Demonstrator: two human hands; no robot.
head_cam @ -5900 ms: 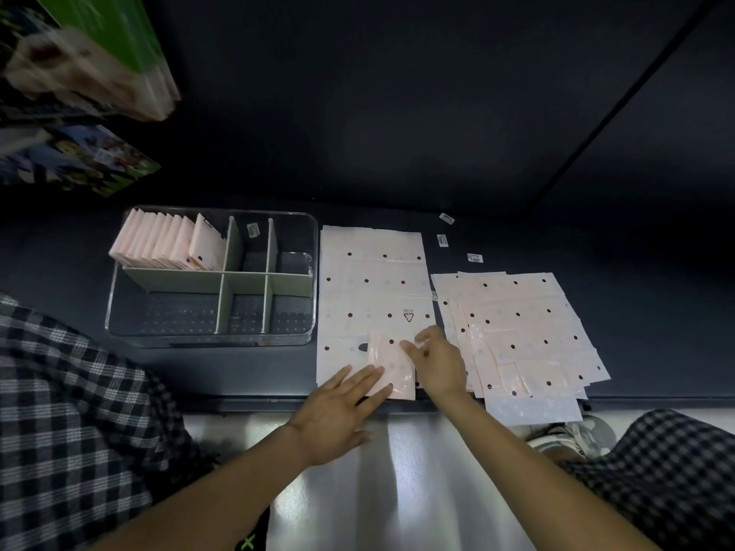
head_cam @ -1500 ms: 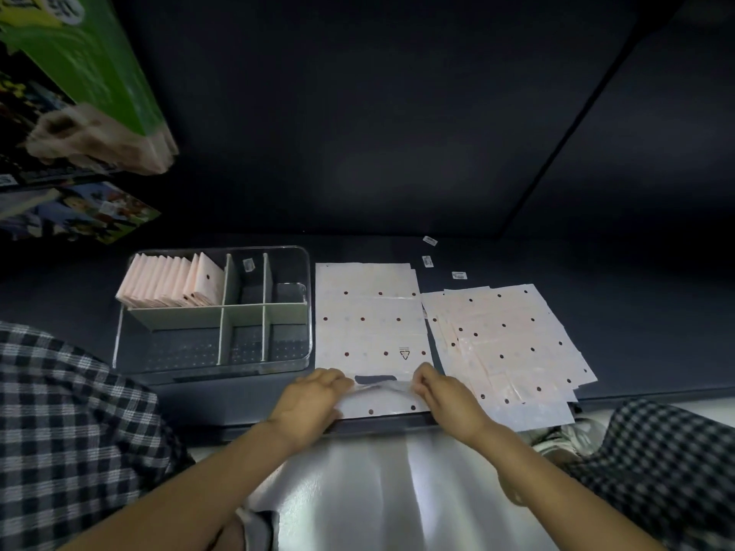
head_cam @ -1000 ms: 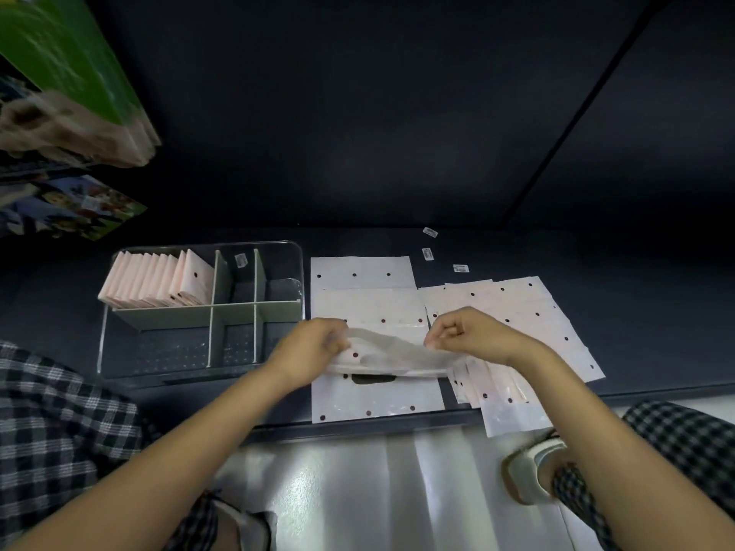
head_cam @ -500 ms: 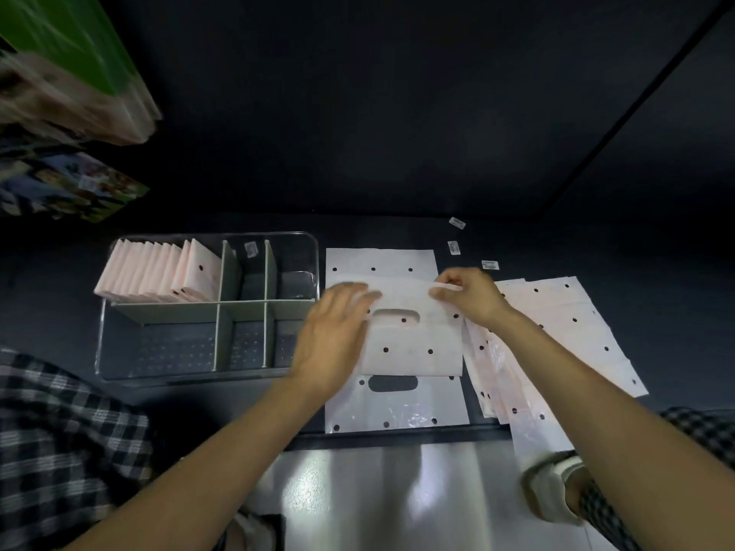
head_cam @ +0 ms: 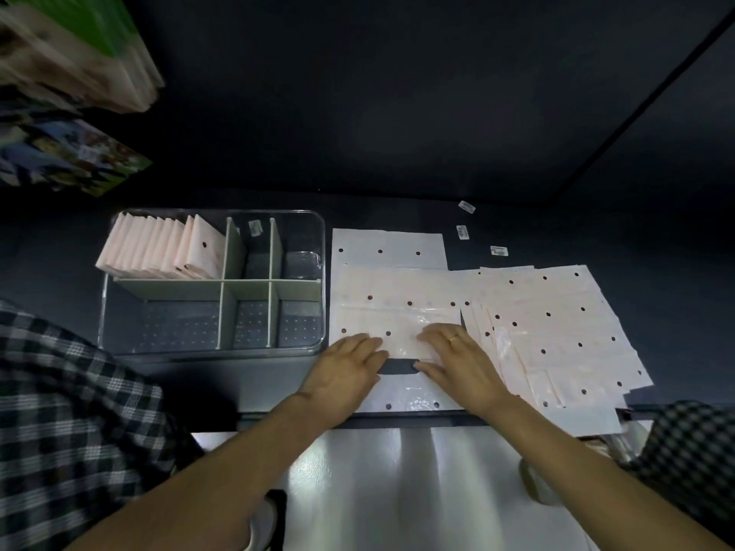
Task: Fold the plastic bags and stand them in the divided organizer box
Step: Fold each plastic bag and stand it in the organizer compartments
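A pale pink dotted plastic bag (head_cam: 397, 296), folded in half, lies on another flat bag (head_cam: 391, 242) on the dark shelf. My left hand (head_cam: 346, 367) and my right hand (head_cam: 457, 359) both press flat on the fold's near edge, fingers straight. To the left stands the clear divided organizer box (head_cam: 322, 248), with a row of folded bags (head_cam: 159, 248) upright in its back-left compartment. A fanned pile of unfolded bags (head_cam: 557, 332) lies to the right.
Three small white labels (head_cam: 461, 231) lie on the shelf behind the bags. Printed packages (head_cam: 71, 157) hang at the upper left. The shelf's front edge (head_cam: 397, 421) runs just below my wrists, with white floor beneath. Checked trouser legs frame both sides.
Both hands lifted the bag's near edge, carried it away to fold the bag over, then slid back toward me and now press flat on the fold.
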